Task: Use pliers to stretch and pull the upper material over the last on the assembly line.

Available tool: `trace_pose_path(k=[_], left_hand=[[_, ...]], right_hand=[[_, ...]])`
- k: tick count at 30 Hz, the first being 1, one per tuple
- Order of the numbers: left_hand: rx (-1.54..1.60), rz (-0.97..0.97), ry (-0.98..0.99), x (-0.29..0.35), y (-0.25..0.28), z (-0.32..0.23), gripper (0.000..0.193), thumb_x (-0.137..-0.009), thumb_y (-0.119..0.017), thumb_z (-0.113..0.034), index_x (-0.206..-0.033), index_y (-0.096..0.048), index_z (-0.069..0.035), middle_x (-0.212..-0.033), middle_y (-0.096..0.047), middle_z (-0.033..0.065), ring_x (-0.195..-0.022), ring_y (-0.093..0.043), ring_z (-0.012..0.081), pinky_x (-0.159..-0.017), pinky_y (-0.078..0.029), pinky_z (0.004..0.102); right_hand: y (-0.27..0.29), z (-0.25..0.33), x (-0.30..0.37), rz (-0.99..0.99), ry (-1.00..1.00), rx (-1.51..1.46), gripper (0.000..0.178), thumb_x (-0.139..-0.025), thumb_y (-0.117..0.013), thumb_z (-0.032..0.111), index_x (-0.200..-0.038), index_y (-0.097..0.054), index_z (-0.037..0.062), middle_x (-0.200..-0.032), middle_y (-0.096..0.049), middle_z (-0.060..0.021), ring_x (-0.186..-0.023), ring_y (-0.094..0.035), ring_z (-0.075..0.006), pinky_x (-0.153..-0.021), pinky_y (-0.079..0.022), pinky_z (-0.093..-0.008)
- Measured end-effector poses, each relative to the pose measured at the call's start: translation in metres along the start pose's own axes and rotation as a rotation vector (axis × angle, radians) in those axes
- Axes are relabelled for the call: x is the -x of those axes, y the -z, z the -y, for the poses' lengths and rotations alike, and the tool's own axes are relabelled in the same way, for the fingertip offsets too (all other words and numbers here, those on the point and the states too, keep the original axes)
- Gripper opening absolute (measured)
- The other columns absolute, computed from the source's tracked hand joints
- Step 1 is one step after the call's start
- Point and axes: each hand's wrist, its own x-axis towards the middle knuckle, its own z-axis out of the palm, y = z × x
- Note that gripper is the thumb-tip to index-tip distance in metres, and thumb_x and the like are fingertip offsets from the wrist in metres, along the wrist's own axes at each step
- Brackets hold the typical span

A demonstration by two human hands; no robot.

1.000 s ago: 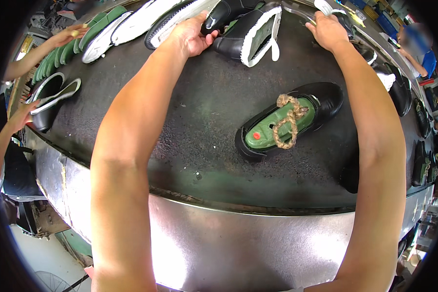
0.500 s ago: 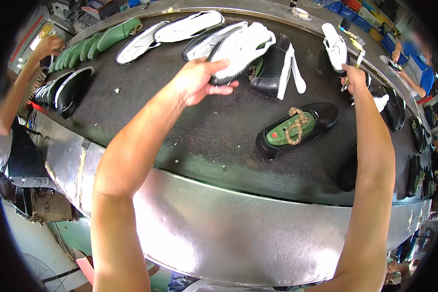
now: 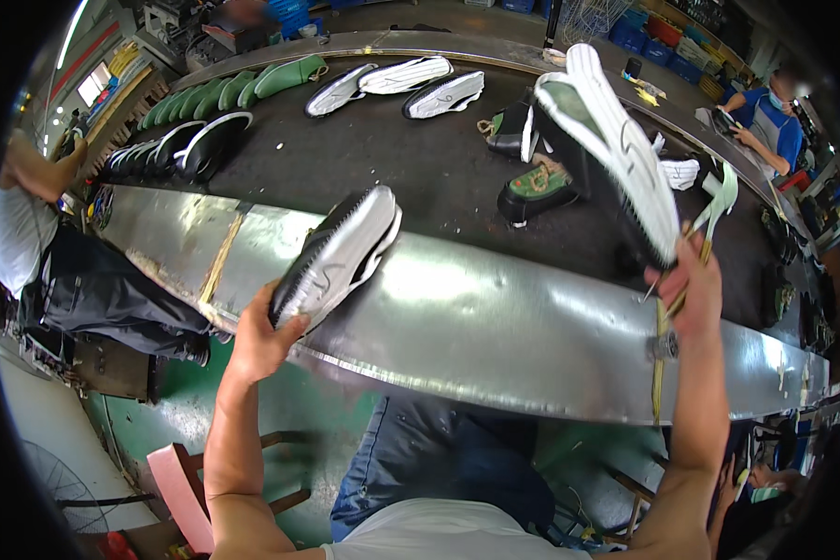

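Observation:
My left hand (image 3: 263, 338) is closed round one end of a black shoe upper (image 3: 343, 252) with white lining and stitched edge, held above the metal front ledge. My right hand (image 3: 696, 289) grips a second shoe upper (image 3: 625, 168), white-lined and black outside, lifted tilted over the table. The same hand holds a tool (image 3: 721, 194) with a pale curved head and thin handle; its exact kind is unclear. Behind the raised upper, a black shoe on a green last (image 3: 538, 182) with a rope loop lies on the dark surface, partly hidden.
White-lined uppers (image 3: 406, 75) lie along the far side. Several green lasts (image 3: 285, 77) and a row of black shoes (image 3: 213, 145) stand at the far left. More shoes (image 3: 779, 289) line the right. One co-worker (image 3: 765, 131) works at far right, another (image 3: 42, 215) at left.
My left hand has drawn its upper from over the table back to the front ledge. My right hand has come nearer, with its upper raised. The view has shifted toward my body.

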Motion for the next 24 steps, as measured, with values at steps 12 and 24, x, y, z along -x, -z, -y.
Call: trace_pose_path(k=[12, 24], left_hand=[[0.947, 0.197, -0.204, 0.124, -0.141, -0.028, 0.109, -0.084, -0.081, -0.021, -0.158, -0.003, -0.004, -0.139, -0.048, 0.0189, -0.125, -0.052, 0.0275, -0.109, -0.042, 0.0416], [0.478, 0.457, -0.122, 0.203, -0.193, 0.103, 0.064, -0.099, -0.063, -0.014, -0.153, -0.029, -0.012, -0.117, -0.058, 0.0044, -0.108, -0.054, 0.0117, -0.098, -0.044, 0.0287]], right_hand=[[-0.019, -0.109, 0.327, 0.389, -0.027, -0.024, 0.043, -0.081, -0.073, -0.006, -0.111, -0.045, 0.0077, -0.107, -0.059, -0.0064, -0.101, -0.059, -0.0129, -0.085, -0.048, -0.0294], [0.039, -0.133, 0.428, 0.350, -0.427, 0.314, 0.033, -0.092, -0.066, 0.012, -0.121, -0.055, 0.0022, -0.097, -0.066, -0.0045, -0.081, -0.060, -0.0106, -0.075, -0.049, -0.0267]])
